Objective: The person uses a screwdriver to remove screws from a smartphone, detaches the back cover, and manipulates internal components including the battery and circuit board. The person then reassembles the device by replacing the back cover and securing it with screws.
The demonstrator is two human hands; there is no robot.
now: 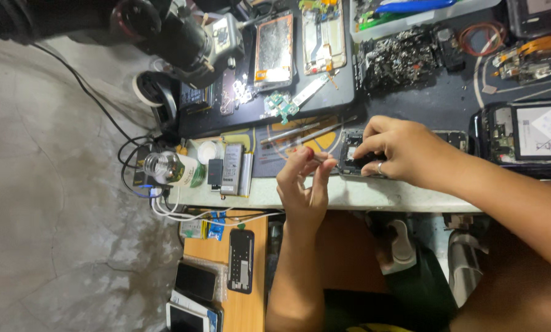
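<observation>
Table (pixel 374 195): dark work mat over a pale top, crowded with phone parts.

Microscope (pixel 183 37): black, hanging over the far left of the mat, well apart from both hands.

Opened phones (pixel 521 132): one at the right edge with its back off; two more frames (pixel 274 52) lie near the microscope.

Pile of small metal scraps (pixel 398 56): in the far middle, beside a white tray (pixel 411 18).

Right hand (pixel 404 150): fingers curled and pressed down on the small opened phone (pixel 356 157), which lies on the mat near the table's front edge, between the two hands. A ring shows on one finger.

Left hand (pixel 305 184): raised just left of that phone, fingertips pinched together on a thin tool (pixel 317 157) with a reddish end; what its tip touches I cannot tell.

Battery (pixel 233 169) and clear bottle (pixel 167 167): near the left front edge.

Tweezers (pixel 300 130): lying just behind the hands.

Handling note: to my eye the work wants the right hand keeping the phone flat and steady while the tool goes in straight, with light pressure, so it does not slip onto the board.
</observation>
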